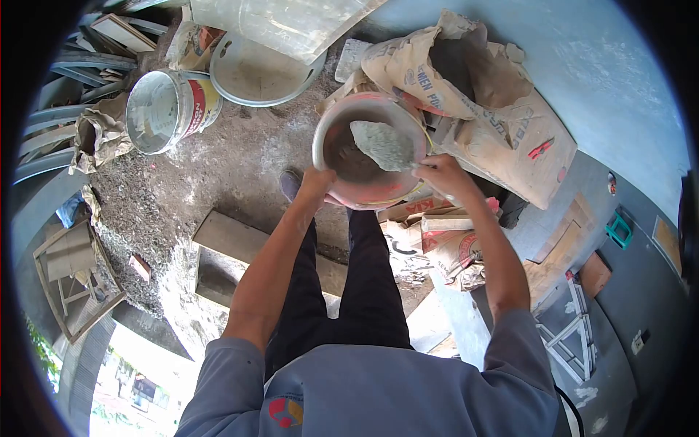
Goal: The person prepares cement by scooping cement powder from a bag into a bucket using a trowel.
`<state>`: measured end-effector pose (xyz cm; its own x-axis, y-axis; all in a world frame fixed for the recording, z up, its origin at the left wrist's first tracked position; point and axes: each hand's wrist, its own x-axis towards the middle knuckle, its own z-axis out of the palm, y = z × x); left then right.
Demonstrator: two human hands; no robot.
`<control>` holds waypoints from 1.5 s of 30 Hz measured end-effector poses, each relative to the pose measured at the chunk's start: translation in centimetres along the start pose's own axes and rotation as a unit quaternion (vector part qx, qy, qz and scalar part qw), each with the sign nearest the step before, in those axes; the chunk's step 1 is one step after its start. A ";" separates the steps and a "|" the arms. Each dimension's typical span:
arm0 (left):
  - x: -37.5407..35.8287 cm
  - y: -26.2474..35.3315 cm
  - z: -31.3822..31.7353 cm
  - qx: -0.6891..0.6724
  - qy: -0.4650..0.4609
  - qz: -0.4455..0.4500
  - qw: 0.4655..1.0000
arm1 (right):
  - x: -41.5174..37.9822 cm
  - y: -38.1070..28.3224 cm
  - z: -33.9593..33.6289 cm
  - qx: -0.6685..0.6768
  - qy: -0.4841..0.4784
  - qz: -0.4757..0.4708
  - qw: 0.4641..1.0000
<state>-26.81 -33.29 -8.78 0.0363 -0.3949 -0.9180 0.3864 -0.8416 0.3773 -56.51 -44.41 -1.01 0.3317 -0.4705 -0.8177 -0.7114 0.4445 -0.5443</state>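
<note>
A worn reddish-grey bucket (335,120) stands tilted in front of me, its mouth facing up. My left hand (317,183) is closed on the bucket's near-left rim. At the near-right rim, my right hand (441,177) is closed on what looks like a trowel (384,148), loaded with pale grey powder, over the bucket's mouth; the handle is hidden in the fingers. Just beyond the bucket lies an opened paper cement bag (408,69), with dark grey powder showing inside its torn mouth.
A white paint pail (156,109) and a shallow oval tub (255,69) stand on the dirt floor at left. Wooden box frames (240,233) lie near my legs. Crumpled bags (455,247) lie at right. A green plastic stool (619,230) stands farther right.
</note>
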 end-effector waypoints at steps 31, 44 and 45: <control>5.7 -1.2 0.4 0.003 0.030 0.001 1.000 | 6.2 -4.6 -19.2 -0.397 0.301 0.048 0.866; 8.1 -1.0 1.1 0.012 0.022 -0.034 0.999 | 22.6 6.9 -16.3 -0.462 0.200 -0.064 0.862; 8.5 -0.9 1.0 0.018 0.028 -0.028 0.999 | 23.0 6.8 -16.7 -0.447 0.223 -0.058 0.864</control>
<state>-27.81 -36.25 -16.76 0.0677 -0.3273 -0.9425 0.3565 -0.8744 0.3292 -64.05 -64.95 -20.35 0.3034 -0.8075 -0.5058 -0.9498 -0.2989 -0.0925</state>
